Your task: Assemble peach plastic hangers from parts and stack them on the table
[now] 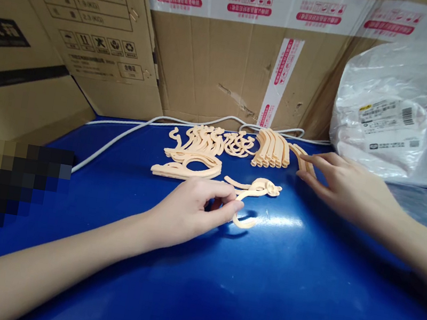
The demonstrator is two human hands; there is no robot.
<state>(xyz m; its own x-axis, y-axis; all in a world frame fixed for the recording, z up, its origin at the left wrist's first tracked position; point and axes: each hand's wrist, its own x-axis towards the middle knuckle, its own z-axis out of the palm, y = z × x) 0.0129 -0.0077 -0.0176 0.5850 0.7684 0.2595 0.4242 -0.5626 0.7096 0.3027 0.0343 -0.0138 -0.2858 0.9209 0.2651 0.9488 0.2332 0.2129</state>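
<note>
My left hand (193, 208) pinches a cream plastic hook (244, 223) between thumb and fingertips, just above the blue table. Directly behind it lies a small group of joined curved cream pieces with a round hub (271, 188). My right hand (349, 184) has its thumb and fingers around a curved cream plastic arm (309, 167) at the right end of the row; its fingertips partly cover the piece. Left of that stands a neat stack of similar curved arms (272, 149). Folded, hanger-like cream pieces (188, 167) lie beyond my left hand.
A pile of wavy cream hooks (204, 138) and a heap of curled hooks (238, 144) lie at the back. A white cable (119, 142) runs behind them. Cardboard boxes (221, 58) wall the back and left. A white plastic bag (390, 118) stands at right.
</note>
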